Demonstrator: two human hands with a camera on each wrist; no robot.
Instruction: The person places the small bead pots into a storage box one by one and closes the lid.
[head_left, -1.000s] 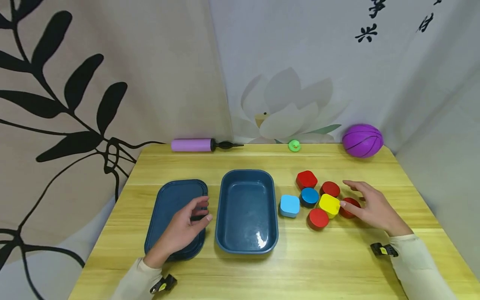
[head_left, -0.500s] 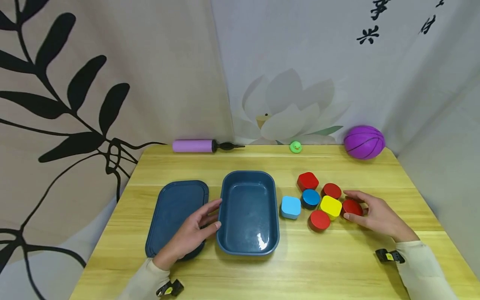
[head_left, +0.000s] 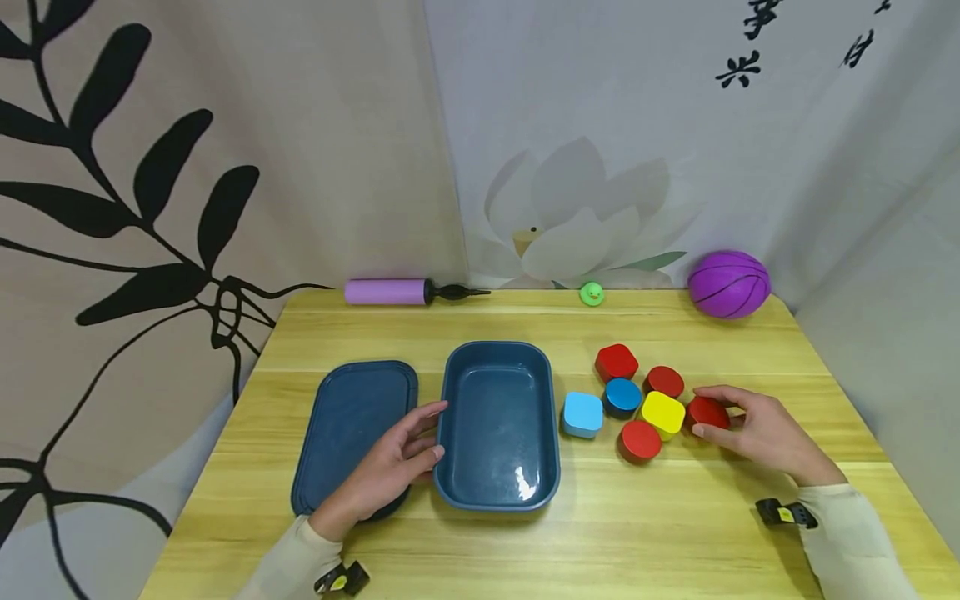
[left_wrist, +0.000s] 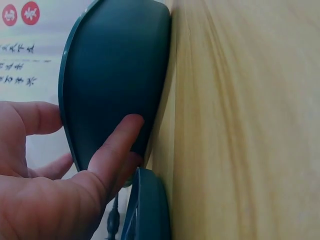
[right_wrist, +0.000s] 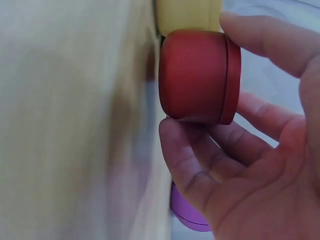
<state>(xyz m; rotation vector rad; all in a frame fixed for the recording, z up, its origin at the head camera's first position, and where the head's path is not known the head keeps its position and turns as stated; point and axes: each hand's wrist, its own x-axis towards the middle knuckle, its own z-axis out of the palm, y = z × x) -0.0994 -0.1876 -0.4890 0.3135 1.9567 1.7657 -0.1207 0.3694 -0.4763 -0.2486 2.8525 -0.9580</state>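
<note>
Tin of round red metal-look sheet [right_wrist: 197, 77] is held btwn thumb & fingers of the right hand [head_left: 768, 433], just beside the square yellow tin w/ rounded corners [head_left: 663, 412]; whether it's lifted off the pale wood-grain table [head_left: 600, 533] can't be told. It's judged light, stiff & thin-walled, poss. dent-prone, prob. slippery on its satin side, so hold is best taken on the body below the lid seam, else the lid may be pulled off alone. Glossy blue rectangular tub [head_left: 495, 450], prob. plastic, is touched at its left side by the left hand [head_left: 386, 458], thumb & fingers spread apart, nothing gripped. It's taken as rigid & easily slid; best lifted by the smooth rim. Flat blue lid-like panel [head_left: 352, 408] w/ raised edging is partly hidden by that hand.
</note>
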